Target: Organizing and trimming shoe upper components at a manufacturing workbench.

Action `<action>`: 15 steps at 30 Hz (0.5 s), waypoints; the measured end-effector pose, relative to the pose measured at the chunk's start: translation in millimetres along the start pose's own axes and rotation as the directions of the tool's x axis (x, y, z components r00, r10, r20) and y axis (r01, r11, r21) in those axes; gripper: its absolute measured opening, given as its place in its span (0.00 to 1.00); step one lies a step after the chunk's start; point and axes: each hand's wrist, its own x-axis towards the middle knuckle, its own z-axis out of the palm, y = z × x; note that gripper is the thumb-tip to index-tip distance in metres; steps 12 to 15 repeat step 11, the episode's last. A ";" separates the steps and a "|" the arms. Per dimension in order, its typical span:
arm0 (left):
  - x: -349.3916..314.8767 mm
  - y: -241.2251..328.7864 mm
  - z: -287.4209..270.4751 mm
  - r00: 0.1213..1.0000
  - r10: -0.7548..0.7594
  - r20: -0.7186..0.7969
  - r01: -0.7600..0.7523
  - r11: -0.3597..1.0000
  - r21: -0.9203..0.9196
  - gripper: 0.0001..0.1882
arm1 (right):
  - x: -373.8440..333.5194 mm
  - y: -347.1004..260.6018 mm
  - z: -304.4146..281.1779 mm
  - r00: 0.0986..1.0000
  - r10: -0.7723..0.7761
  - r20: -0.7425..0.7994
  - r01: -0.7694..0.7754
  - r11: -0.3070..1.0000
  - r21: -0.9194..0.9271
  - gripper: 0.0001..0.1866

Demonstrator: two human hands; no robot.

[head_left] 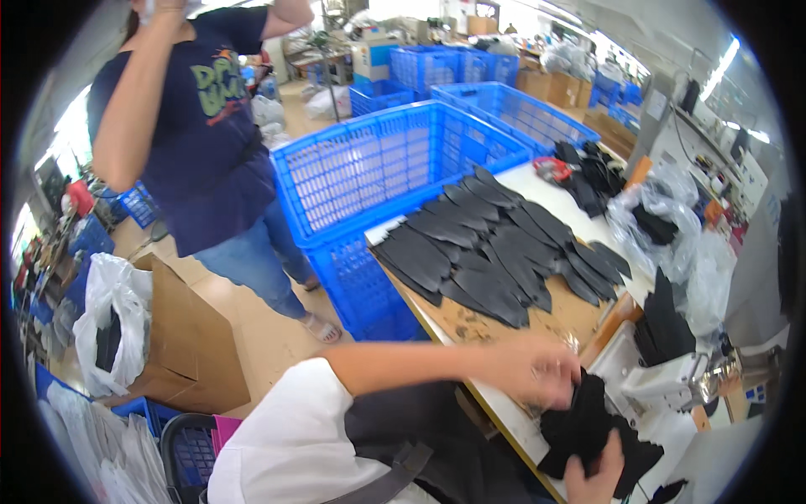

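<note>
Black fabric pieces (588, 428) lie bunched at the front edge of the work table, beside a white sewing machine (651, 382). My right hand (594, 472) comes in from the lower edge and grips this dark cloth, thumb and a finger showing against it. Smeared by motion, my left hand (541, 374) is at the upper edge of the same cloth; its finger positions cannot be made out. Just beyond it, black leaf-shaped pieces (495, 244) lie in overlapping rows on a brown board (457, 323).
A large blue crate (361, 223) stands against the table's far left side, with another blue crate (520, 113) behind. A person (193, 126) stands at left near a cardboard box (189, 336). Clear plastic bags (672, 210) and dark strips (663, 328) crowd the right.
</note>
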 end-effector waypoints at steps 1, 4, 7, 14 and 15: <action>-8.5 13.4 13.3 0.991 0.001 0.136 0.016 0.992 -0.124 0.25 | -9.5 -19.6 2.4 0.993 0.058 0.100 -0.050 0.995 -0.085 0.30; -28.8 27.5 41.2 0.984 -0.007 0.176 0.019 0.997 -0.068 0.23 | -19.3 -29.6 17.4 0.969 0.032 0.245 -0.035 0.999 0.009 0.32; -47.1 22.7 59.4 0.986 -0.136 0.102 0.141 0.989 -0.051 0.17 | -27.1 -29.0 22.6 0.909 0.179 0.377 -0.200 0.980 0.017 0.33; -60.3 14.2 63.9 0.967 -0.153 0.205 0.146 0.988 0.051 0.14 | -48.6 25.1 42.2 0.939 0.053 0.339 -0.040 0.998 -0.045 0.37; -60.3 14.2 63.9 0.967 -0.153 0.205 0.146 0.988 0.051 0.14 | -48.6 25.1 42.2 0.939 0.053 0.339 -0.040 0.998 -0.045 0.37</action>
